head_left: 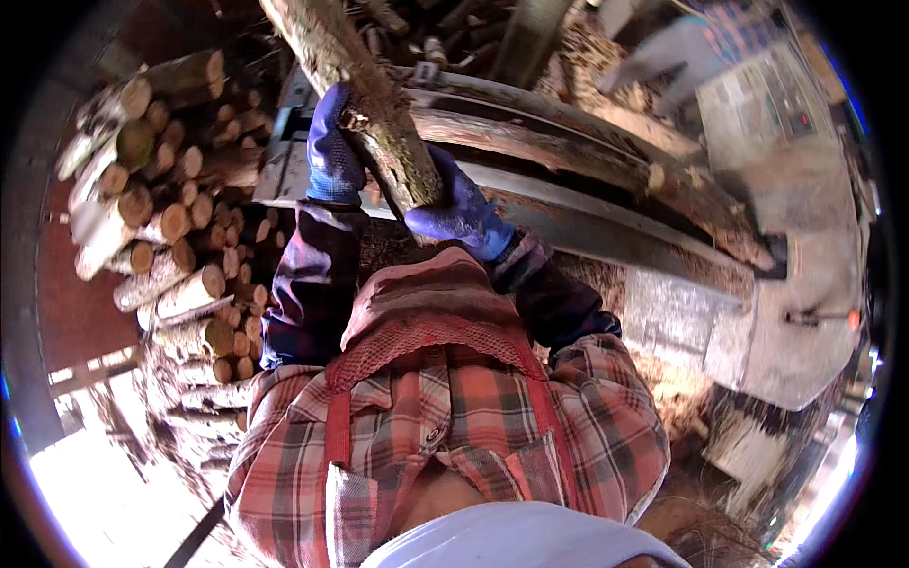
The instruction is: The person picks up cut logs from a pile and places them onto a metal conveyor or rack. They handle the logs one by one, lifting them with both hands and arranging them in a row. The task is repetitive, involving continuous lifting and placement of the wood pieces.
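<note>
A rough, bark-covered log [379, 114] slants from the top of the view toward my chest, its near end close to my apron. My left hand [333, 151], in a blue-purple work glove, is closed against the log's left side. Gripping the right side nearer the end is my right hand [460, 210], in a matching glove. Beyond and to the right of my hands stretches a long metal trough [606, 222], and a longer log [554, 150] lies in it. The far end of the held log is cut off by the picture's edge.
Stacked cut logs [169, 223] fill the left side. On the right stands a grey machine table [800, 350] with an orange-tipped lever [852, 320]. Another person [691, 52] in a plaid sleeve is at the upper right, near wood scraps [597, 62].
</note>
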A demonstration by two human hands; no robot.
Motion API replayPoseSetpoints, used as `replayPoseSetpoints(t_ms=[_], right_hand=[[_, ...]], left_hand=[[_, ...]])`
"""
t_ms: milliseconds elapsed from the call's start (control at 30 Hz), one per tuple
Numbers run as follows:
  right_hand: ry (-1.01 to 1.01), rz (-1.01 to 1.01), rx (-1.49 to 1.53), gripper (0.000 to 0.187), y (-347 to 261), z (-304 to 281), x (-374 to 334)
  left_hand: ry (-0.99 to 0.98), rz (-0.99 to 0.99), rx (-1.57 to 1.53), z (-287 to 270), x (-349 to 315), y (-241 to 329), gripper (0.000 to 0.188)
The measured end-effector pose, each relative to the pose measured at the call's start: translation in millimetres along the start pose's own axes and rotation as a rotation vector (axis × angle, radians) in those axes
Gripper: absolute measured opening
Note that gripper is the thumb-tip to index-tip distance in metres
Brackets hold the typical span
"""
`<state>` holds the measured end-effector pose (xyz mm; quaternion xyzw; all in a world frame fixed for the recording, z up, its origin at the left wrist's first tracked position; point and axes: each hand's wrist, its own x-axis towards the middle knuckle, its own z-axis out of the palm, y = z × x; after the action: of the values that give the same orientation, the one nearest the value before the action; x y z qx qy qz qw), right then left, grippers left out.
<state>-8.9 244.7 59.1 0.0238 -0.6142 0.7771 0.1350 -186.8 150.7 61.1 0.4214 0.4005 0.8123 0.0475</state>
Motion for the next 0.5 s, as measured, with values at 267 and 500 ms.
replayPoseSetpoints(t_ms=[267,500], right_hand=[[0.467,0.088,1.153,0.078,24.8,-45.0,-127.1],[0.725,-0.061,0.105,0.07,52.1,-24.8,-180.7]], left_hand=[[-0.387,-0.502,-0.055,147.6,-71.8,-80.6,0.093],[-0.491,-0.907,-0.342,179.7,-90.4,-132.7,0.055]])
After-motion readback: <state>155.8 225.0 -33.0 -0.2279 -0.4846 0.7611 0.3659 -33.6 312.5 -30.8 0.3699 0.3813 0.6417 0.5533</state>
